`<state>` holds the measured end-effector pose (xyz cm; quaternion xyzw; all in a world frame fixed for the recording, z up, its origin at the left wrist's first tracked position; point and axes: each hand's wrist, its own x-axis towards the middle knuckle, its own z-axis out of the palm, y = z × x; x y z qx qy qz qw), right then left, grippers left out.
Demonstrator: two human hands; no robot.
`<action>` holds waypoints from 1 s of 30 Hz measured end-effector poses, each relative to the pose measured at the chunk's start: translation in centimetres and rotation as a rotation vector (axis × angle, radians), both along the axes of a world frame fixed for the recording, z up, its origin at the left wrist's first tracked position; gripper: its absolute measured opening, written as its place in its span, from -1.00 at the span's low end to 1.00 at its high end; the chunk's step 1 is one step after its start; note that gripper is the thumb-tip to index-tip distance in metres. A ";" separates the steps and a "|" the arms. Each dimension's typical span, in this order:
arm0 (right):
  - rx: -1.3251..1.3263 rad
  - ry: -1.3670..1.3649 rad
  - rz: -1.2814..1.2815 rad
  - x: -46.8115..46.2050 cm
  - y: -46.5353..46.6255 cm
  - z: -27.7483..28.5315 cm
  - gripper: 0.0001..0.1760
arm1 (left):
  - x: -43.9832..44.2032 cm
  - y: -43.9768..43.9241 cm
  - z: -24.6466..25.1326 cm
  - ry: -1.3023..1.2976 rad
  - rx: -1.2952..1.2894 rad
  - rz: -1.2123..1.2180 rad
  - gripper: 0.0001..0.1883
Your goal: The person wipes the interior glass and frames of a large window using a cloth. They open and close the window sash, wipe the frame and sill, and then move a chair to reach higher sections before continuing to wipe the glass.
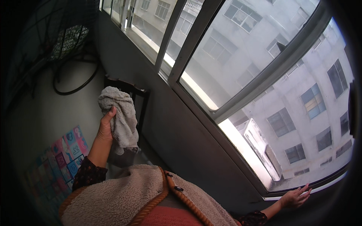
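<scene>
My left hand (105, 126) is closed around a pale, bunched terry cloth (124, 118), its thumb pressed along the side. The cloth is held up in front of a dark wooden chair (143, 97) and hides much of it. At the lower right, my right hand (295, 197) is stretched out beside the window frame (264, 193), with its fingers apart and no object in it. Whether its fingertips touch the frame, I cannot tell. Between my hands runs a row of windows with a large glass pane (226, 59) in a metal frame.
A dark wall (192, 135) runs below the windows. Behind the chair, a black hoop-shaped object (76, 92) stands on the pale floor (42, 113). A colourful patterned mat (60, 159) lies at the left. Outside, a white box-shaped unit (258, 141) sits beyond the sill, facing a building (280, 96).
</scene>
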<state>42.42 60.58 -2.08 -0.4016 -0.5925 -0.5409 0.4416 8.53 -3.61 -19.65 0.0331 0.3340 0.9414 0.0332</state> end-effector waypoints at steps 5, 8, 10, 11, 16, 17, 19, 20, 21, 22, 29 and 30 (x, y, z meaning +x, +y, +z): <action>-0.003 0.007 -0.021 2.3 3.2 -0.2 -0.43 | -2.2 0.1 0.6 0.018 0.006 -0.041 -0.41; 0.003 0.033 -0.055 3.2 4.4 -0.2 -0.42 | -2.9 -0.3 0.4 0.001 -0.017 -0.034 -0.43; -0.018 0.031 -0.080 2.9 3.9 -0.1 -0.41 | -3.1 -0.4 0.5 -0.008 -0.030 -0.047 -0.44; -0.031 0.038 -0.102 2.6 3.6 0.1 -0.41 | -3.2 -0.4 0.6 -0.003 -0.028 -0.060 -0.45; -0.073 0.086 -0.070 2.7 3.5 0.1 -0.38 | -5.2 -0.1 0.3 0.009 -0.028 -0.097 -0.50; -0.087 0.092 -0.047 2.9 3.4 0.0 -0.37 | -5.8 0.1 0.3 0.022 -0.030 -0.103 -0.51; -0.142 0.107 0.012 2.9 3.4 -0.3 -0.33 | -7.2 1.1 1.1 0.048 -0.032 -0.124 -0.54; -0.165 0.112 0.024 2.9 3.4 -0.6 -0.31 | -8.0 1.6 1.5 0.050 -0.044 -0.135 -0.54; -0.189 0.118 0.035 2.8 3.4 -1.0 -0.30 | -9.0 2.0 1.8 0.053 -0.057 -0.146 -0.55; -0.203 0.117 0.092 2.3 2.5 -1.3 -0.29 | -9.9 2.5 2.2 0.034 -0.072 -0.138 -0.56; -0.184 0.038 0.426 -1.6 -3.1 -4.8 -0.39 | -17.4 7.9 8.5 0.360 -0.277 0.124 -0.58; -0.220 0.022 0.488 -2.9 -4.2 -5.8 -0.39 | -18.5 9.0 9.3 0.433 -0.316 0.198 -0.57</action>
